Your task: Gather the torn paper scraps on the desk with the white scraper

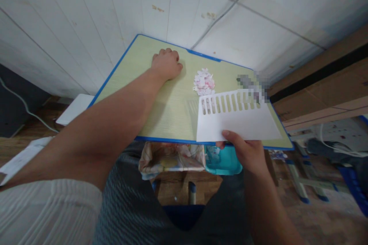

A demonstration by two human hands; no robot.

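My right hand [244, 147] pinches the near edge of a white sheet [230, 126] with a row of long slots cut along its far side, thumb on top. The sheet is held over the near right part of the pale green desk top [172, 118]. Just beyond its far left corner lies a small heap of white and pink paper scraps [204, 82]. To the left of the heap, my left hand [166, 63] rests on the desk with its fingers curled under. Whatever may be inside those fingers is hidden.
A blurred-out object [250, 84] lies at the desk's right side. Under the desk top are a turquoise tray [224, 166] and a patterned cloth or bag [172, 159]. A white wall [149, 7] stands behind; cardboard boxes [322, 88] are on the right.
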